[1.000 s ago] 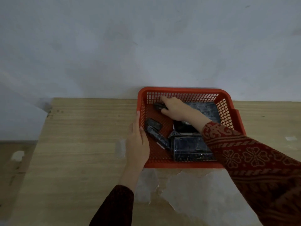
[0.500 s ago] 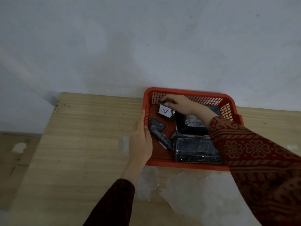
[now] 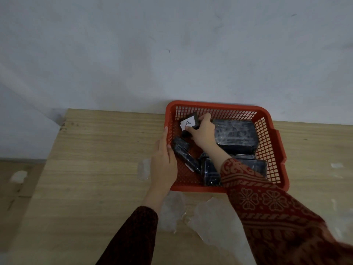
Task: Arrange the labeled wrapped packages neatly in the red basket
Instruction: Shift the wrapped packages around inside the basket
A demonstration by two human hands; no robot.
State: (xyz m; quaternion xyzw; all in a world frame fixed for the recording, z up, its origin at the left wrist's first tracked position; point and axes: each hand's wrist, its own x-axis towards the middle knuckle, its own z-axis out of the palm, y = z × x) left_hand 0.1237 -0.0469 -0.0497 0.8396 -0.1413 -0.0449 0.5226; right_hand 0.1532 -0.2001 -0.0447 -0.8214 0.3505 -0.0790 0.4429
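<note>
Against a pale wall (image 3: 172, 54): wooden table (image 3: 91, 169), surface patched with whitish torn residue (image 3: 214, 217) near the front. Red basket (image 3: 275, 131) of open mesh, set at the far edge of the table, touching or nearly touching the wall. Inside, several dark wrapped packages. Largest package (image 3: 236, 135), lying flat in the far right part of the basket. Second package (image 3: 252, 165), at the near right, partly hidden under the right sleeve (image 3: 267, 207). Third package (image 3: 210, 172), near the front wall, tilted against its neighbours. Slim package (image 3: 184, 153), lying slantwise along the left side. Small package (image 3: 191, 122), in the far left corner, raised and tilted, bearing a white label (image 3: 187, 124) marked "A". Right hand (image 3: 203, 133), reaching over the basket, fingers and thumb closed on the small package, thumb at the label's lower edge. Left hand (image 3: 164, 161), laid palm-in against the outside of the left basket wall, fingers extended along the rim, thumb hooked over it, bracing rather than clasping. Sleeves patterned dark red, the right with floral motifs. Labels on the other packages not visible.
</note>
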